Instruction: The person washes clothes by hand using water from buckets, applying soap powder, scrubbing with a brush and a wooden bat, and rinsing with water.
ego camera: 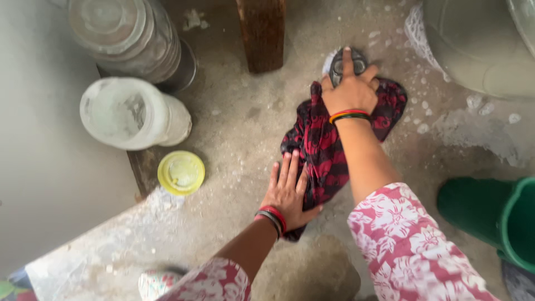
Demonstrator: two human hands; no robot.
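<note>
You have one view only, from the camera on your head, so no second view shares any of the scene. It looks steeply down at a wet concrete floor (239, 122) from close range. Your forearms enter from 6 o'clock and run toward 12. Your left hand (288, 192) sits near the frame's centre and your right hand (351, 89) just above it toward 12. A green bucket (501, 217) is cut off at 4 o'clock and stacked containers (131, 36) at 11.
</note>
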